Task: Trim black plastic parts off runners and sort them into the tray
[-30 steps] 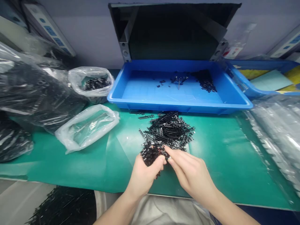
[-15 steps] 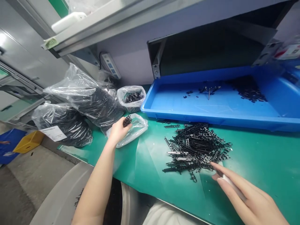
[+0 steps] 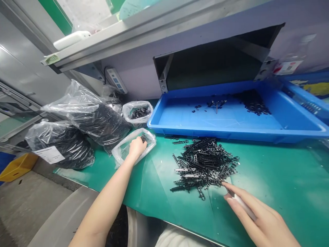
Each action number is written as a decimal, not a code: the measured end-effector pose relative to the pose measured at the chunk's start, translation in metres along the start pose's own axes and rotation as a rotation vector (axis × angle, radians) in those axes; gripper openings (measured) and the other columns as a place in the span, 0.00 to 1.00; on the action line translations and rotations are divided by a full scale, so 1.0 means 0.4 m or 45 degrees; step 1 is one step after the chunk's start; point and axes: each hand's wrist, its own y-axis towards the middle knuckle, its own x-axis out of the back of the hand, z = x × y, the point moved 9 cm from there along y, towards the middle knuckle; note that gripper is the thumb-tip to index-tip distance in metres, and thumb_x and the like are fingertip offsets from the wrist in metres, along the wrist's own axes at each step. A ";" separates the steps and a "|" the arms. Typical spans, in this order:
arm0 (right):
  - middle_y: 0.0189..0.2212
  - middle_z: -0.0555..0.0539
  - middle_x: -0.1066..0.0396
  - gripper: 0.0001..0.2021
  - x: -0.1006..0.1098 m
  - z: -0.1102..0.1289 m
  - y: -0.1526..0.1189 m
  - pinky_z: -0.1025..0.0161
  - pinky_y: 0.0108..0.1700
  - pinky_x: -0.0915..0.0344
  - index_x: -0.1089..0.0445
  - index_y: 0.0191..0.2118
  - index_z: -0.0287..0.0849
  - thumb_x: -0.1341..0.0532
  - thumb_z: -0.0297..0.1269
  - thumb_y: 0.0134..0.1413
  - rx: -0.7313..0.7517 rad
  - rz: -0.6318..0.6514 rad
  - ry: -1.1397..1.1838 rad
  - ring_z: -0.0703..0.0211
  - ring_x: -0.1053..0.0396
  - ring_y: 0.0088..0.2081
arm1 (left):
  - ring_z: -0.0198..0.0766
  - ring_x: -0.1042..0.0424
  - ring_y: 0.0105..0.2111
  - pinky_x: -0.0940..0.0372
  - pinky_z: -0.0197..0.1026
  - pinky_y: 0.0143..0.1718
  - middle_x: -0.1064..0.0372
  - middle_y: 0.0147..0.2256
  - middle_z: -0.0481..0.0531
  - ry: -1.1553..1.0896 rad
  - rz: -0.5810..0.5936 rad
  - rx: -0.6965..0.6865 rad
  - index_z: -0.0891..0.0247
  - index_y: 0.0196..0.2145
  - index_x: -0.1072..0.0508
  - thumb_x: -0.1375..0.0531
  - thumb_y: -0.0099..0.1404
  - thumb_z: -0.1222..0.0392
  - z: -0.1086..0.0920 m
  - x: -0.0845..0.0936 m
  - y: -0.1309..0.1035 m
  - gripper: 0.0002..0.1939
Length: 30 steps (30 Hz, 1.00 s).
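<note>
My left hand (image 3: 137, 148) is closed on small black parts (image 3: 143, 138), inside the mouth of an open clear plastic bag (image 3: 151, 140) on the green table (image 3: 277, 178). My right hand (image 3: 254, 209) grips a white-handled tool (image 3: 244, 207), its dark tip close to the lower right edge of a pile of black slotted strips (image 3: 205, 161). A few strips in the pile look silvery.
Behind the pile stands a blue tray (image 3: 180, 131) with loose black parts. Full plastic bags (image 3: 61, 144) and a lined tub (image 3: 138, 113) stand at the left. A metal shelf (image 3: 123, 32) overhangs the table; a large pale bin (image 3: 69, 212) is below its front edge.
My left hand has lowered into the open bag with the black parts. My right hand keeps the tool at the pile's edge. The camera view has shifted slightly.
</note>
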 end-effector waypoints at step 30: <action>0.39 0.49 0.27 0.14 -0.021 0.009 -0.008 0.68 0.30 0.30 0.33 0.42 0.47 0.50 0.44 0.56 0.058 0.080 -0.008 0.56 0.28 0.38 | 0.60 0.34 0.43 0.39 0.49 0.39 0.35 0.43 0.72 0.161 0.303 -0.223 0.75 0.45 0.35 0.47 0.52 0.44 -0.095 -0.023 -0.109 0.31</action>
